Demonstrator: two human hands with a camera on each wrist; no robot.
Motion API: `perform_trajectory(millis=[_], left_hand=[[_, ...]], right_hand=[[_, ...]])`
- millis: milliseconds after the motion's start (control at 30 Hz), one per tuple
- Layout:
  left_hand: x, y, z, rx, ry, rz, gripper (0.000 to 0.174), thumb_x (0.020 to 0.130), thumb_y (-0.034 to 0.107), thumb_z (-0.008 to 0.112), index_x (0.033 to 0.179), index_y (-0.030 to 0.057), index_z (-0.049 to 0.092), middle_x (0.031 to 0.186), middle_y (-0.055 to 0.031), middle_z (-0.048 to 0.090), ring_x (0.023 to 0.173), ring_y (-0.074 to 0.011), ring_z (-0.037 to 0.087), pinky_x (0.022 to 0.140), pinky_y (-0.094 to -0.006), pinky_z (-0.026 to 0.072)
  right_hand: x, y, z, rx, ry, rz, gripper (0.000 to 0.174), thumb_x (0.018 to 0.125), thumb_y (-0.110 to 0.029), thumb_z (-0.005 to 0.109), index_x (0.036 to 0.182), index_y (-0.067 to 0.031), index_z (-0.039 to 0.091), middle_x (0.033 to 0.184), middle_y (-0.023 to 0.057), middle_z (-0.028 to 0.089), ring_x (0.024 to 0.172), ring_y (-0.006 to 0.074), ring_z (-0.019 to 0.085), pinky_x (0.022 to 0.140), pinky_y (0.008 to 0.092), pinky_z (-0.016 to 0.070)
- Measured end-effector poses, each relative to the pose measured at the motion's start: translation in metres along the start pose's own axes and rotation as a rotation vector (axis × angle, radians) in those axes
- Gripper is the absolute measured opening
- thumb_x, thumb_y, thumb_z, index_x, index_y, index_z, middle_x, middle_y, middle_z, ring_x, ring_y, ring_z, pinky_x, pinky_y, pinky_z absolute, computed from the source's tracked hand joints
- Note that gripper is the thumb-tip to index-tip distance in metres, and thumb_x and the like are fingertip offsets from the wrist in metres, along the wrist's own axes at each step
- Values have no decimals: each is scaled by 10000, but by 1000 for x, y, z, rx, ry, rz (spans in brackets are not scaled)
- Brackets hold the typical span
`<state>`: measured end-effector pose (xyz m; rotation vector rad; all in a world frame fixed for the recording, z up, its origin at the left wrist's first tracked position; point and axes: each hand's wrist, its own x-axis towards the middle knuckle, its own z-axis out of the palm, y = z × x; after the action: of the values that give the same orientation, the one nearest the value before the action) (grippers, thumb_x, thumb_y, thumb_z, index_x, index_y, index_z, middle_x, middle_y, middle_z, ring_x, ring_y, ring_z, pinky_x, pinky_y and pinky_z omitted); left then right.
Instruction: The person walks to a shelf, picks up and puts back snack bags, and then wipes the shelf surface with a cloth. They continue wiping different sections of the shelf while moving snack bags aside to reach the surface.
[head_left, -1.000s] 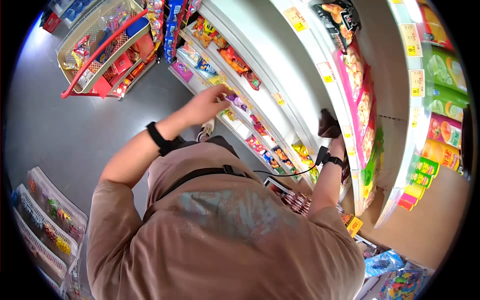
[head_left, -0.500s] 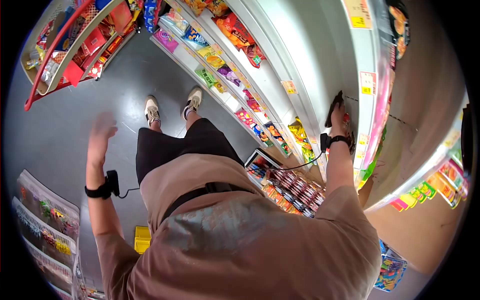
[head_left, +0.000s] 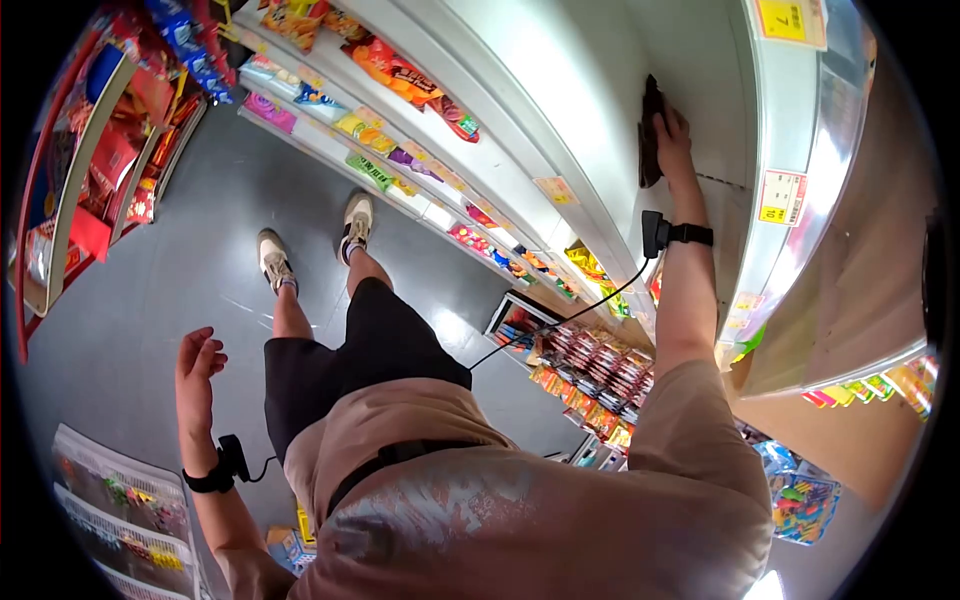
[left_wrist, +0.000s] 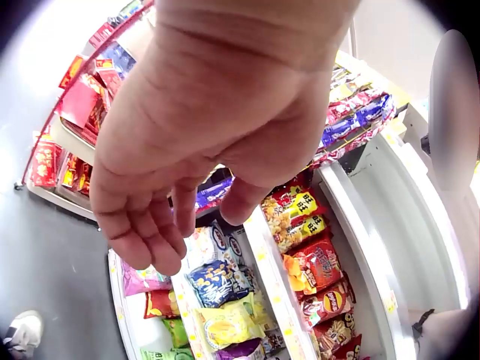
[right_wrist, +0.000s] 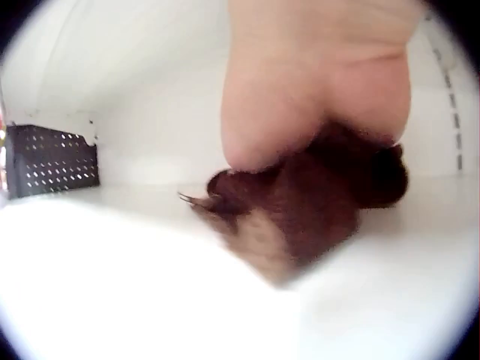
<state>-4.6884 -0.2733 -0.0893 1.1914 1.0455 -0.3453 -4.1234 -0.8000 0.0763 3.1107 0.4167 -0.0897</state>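
My right hand [head_left: 673, 142] grips a dark brown cloth [head_left: 649, 160] against the white shelf [head_left: 700, 60] on the right. Up close in the right wrist view, the cloth [right_wrist: 322, 214] is bunched under the palm, with a lighter tan patch at its front corner; the fingertips are hidden there. Away from the shelves, my left hand [head_left: 198, 375] hangs at the left side with loosely bent fingers and holds nothing. The left wrist view has this hand [left_wrist: 217, 112] overlapping the snack shelves.
Lower shelves hold snack bags [head_left: 400, 80] in rows. A basket [head_left: 85, 190] of red packets stands at the upper left, white plastic racks [head_left: 120, 470] at the lower left. Price tags line the shelf edge [head_left: 785, 200]. A black perforated divider [right_wrist: 52, 159] stands on the shelf.
My right hand has slid the cloth farther along the shelf, away from my body. My left hand has swung back from the shelves and down to my left side.
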Motion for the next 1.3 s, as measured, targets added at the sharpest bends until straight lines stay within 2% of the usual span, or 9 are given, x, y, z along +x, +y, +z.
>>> perform_trajectory(millis=[133,233,367,500,600,833,900,1067,1300], left_hand=[[-4,7,-4,-36,19,55,278,979,223,522,1180,36,564,960,-18,592,818,-98,553,783,-255,449],[-7,-9,-16,-53,43,37,274,980,219,521,1182,38,560,967,-26,599,815,-96,553,782,-255,453],[-14,-21,-20,-47,38,-3,276,976,234,525,1176,48,563,959,-19,604,811,-98,563,773,-254,450],[-14,-13,-5,-43,-2,-39,267,957,229,541,1160,57,568,953,-20,608,805,-110,577,771,-265,453],[-18,3,5,-25,-13,-12,252,957,224,540,1142,57,572,948,-25,613,808,-116,584,773,-272,458],[-31,-20,-29,-145,86,3,254,969,243,541,1135,54,573,906,-18,609,772,-102,582,732,-251,465],[-30,-40,-39,-192,97,-17,260,966,248,549,1134,50,573,902,-25,610,750,-107,585,696,-243,468],[-40,-42,-26,-191,90,-60,263,964,244,548,1135,45,568,893,-34,618,747,-116,589,702,-250,470],[-44,-38,-26,-246,117,-21,250,974,216,517,1137,33,566,910,-33,622,790,-126,591,756,-277,473]], right_hand=[[-11,214,45,-476,66,1,488,982,-384,460,1337,-52,502,1424,235,406,1265,408,422,1049,421,374],[-24,147,23,-224,202,216,448,956,-341,512,1309,-68,551,1291,203,565,1214,357,514,1036,424,385],[31,109,23,-105,-71,372,618,961,-478,441,1374,-19,470,1379,300,434,1263,471,410,1054,443,363],[40,-100,-7,-4,0,-39,569,970,-472,450,1425,-130,437,1407,275,367,1280,445,396,1079,431,338],[43,-100,-1,133,77,-88,544,962,-443,487,1413,-142,446,1372,260,407,1276,436,402,1077,429,340],[50,122,50,-221,165,299,522,957,-401,499,1318,-24,504,1244,274,556,1188,449,500,1044,461,372],[71,91,52,-299,178,229,492,957,-390,494,1252,1,541,1234,253,580,1172,431,525,1020,459,393],[74,-186,-18,163,55,112,530,950,-373,498,1324,3,493,1294,261,541,1222,400,499,1035,406,387],[65,-36,20,203,74,33,506,949,-302,517,1349,6,475,1284,226,552,1184,339,528,1003,371,405]])
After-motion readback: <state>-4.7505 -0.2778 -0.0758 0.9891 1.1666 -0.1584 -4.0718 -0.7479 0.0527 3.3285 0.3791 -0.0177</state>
